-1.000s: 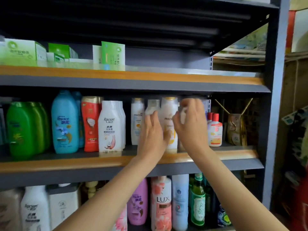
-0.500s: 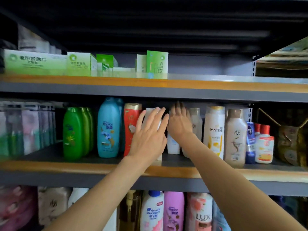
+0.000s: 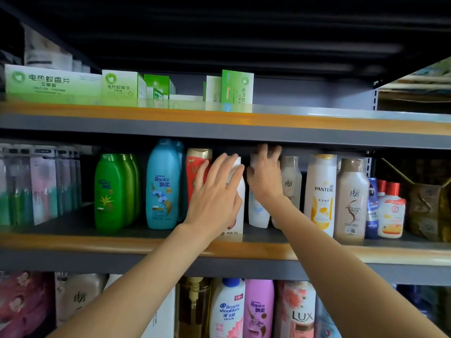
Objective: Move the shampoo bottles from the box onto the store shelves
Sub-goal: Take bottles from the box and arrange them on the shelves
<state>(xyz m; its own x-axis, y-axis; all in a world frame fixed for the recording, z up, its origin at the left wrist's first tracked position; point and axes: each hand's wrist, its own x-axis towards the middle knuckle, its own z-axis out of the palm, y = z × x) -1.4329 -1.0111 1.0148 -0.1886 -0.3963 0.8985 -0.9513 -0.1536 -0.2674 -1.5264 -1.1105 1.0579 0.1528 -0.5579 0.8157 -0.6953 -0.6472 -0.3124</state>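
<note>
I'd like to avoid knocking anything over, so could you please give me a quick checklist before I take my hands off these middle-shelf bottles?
1. Left hand lies with straight fingers on the white bottle: ok.
2. Right hand grip on the pale bottle: cannot tell, blurred.
3. White bottle stands upright: ok.
4. Pantene bottle upright, apart from the hands: ok.
5. Red bottle beside the left hand upright: ok.
6. Room behind the pale bottle: cannot tell.
</note>
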